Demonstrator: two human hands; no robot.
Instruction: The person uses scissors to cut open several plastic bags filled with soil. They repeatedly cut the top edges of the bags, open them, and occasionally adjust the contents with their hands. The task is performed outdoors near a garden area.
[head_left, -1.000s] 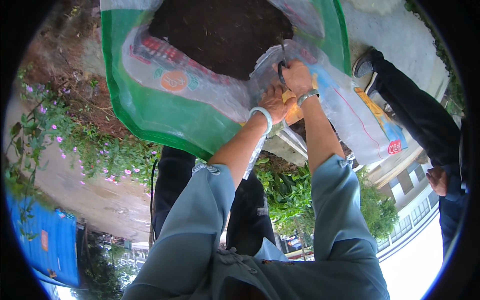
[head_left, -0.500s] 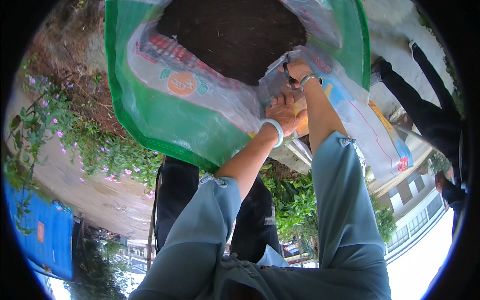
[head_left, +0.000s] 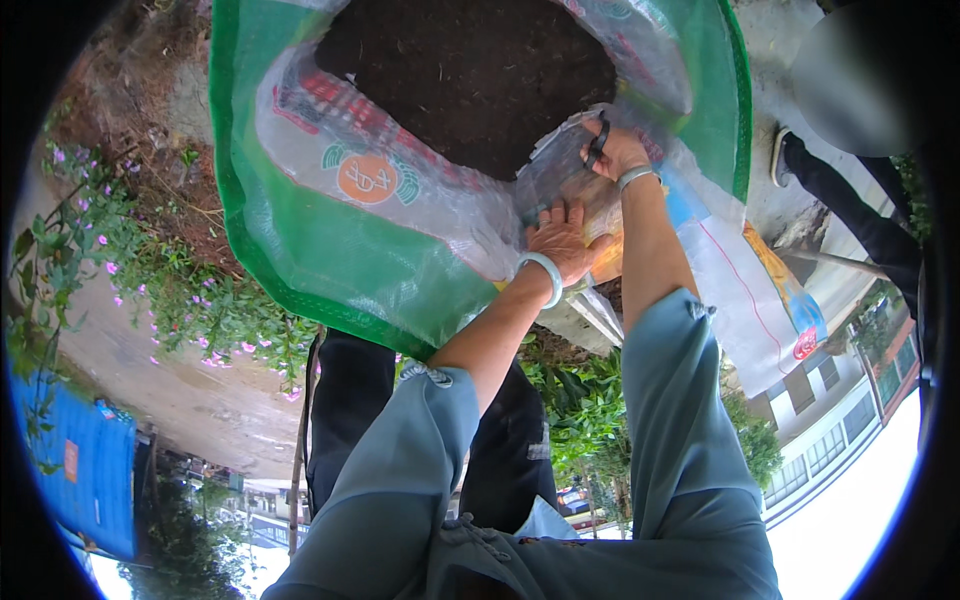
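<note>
My right hand (head_left: 617, 150) grips black-handled scissors (head_left: 598, 144) at a cut edge of translucent printed plastic sheeting (head_left: 545, 180). Below it, my left hand (head_left: 560, 240) lies with fingers spread and pressed on the plastic. The sheeting has a green-bordered outer part (head_left: 330, 260), a pale inner band with printed figures, and a loose white, blue and yellow flap (head_left: 750, 300) hanging at the right. Its irregular opening shows dark soil (head_left: 460, 80). The scissor blades are largely hidden.
Pink-flowered plants (head_left: 200, 320) border a dirt path at left, beside a blue sheet-metal structure (head_left: 75, 450). At right another person's dark-trousered legs (head_left: 850, 200) stand on concrete (head_left: 760, 50). Green bushes (head_left: 580, 420) and a white building (head_left: 820, 420) show beyond my body.
My right hand has moved right with the scissors. My left hand has shifted right and slightly downward, still pressed on the plastic. The other person's legs have shifted at the right.
</note>
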